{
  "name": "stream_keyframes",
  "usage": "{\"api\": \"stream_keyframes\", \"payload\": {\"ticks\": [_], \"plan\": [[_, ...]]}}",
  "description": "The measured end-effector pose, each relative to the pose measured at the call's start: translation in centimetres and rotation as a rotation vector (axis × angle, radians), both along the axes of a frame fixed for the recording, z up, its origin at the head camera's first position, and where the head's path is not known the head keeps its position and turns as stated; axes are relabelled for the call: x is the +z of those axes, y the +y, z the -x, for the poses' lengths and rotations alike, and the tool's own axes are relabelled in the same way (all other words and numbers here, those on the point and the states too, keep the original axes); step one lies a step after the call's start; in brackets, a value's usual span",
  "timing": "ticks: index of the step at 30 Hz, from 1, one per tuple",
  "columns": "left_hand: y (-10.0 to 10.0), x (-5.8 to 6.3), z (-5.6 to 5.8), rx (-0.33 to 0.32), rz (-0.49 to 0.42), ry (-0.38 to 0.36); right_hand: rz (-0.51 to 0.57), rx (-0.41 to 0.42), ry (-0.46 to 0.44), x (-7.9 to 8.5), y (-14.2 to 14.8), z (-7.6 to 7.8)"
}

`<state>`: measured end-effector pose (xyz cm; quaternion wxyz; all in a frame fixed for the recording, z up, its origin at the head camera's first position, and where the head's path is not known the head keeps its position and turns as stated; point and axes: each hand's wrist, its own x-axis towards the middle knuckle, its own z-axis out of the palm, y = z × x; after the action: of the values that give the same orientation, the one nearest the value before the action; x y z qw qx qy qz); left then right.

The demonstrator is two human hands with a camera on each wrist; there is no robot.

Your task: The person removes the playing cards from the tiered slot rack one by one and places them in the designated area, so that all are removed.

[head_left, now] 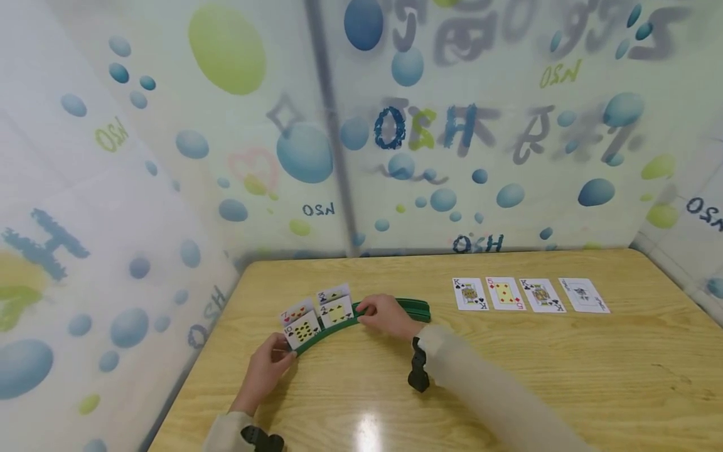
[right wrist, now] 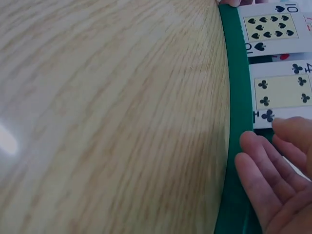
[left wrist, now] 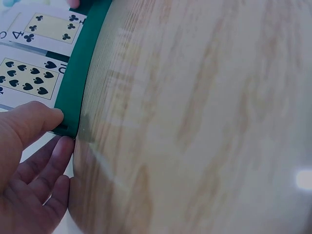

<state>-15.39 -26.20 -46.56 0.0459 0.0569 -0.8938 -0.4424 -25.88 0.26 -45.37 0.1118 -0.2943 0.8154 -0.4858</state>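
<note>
A curved green card holder (head_left: 333,329) stands on the table with playing cards upright in two rows. The ten of spades (head_left: 303,331) is in front of a red seven (head_left: 296,310). Beside it, the four of clubs (head_left: 336,312) stands before a black-suited card (head_left: 333,293) whose face is mostly covered. My left hand (head_left: 265,367) pinches the holder's left end, thumb (left wrist: 41,119) on top and fingers at the end edge. My right hand (head_left: 388,316) rests over the holder's middle, fingers relaxed, one fingertip touching the four of clubs' lower corner. No card shows in it.
To the right, a king (head_left: 470,294), a five of diamonds (head_left: 505,294), another king (head_left: 542,295) and a joker-like card (head_left: 584,295) lie face up in a row. The wooden table (head_left: 508,376) meets a patterned curtain-like wall (head_left: 429,213) at the back.
</note>
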Motion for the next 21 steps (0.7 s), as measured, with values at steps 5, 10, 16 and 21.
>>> {"api": "stream_keyframes", "payload": {"ticks": [5, 10, 16, 21], "plan": [[0.0, 0.1, -0.1, 0.002, -0.007, 0.005, 0.008, -0.015, 0.007, 0.3, -0.8, -0.2], [0.1, 0.3, -0.2, 0.009, -0.009, -0.006, 0.002, -0.04, -0.002, 0.2, -1.3, -0.3], [0.2, 0.4, -0.2, 0.011, -0.008, -0.008, 0.003, -0.048, -0.004, -0.1, -1.8, -0.2], [0.2, 0.4, -0.2, 0.005, -0.013, -0.005, 0.006, -0.069, 0.006, -0.1, -2.1, -0.3]]}}
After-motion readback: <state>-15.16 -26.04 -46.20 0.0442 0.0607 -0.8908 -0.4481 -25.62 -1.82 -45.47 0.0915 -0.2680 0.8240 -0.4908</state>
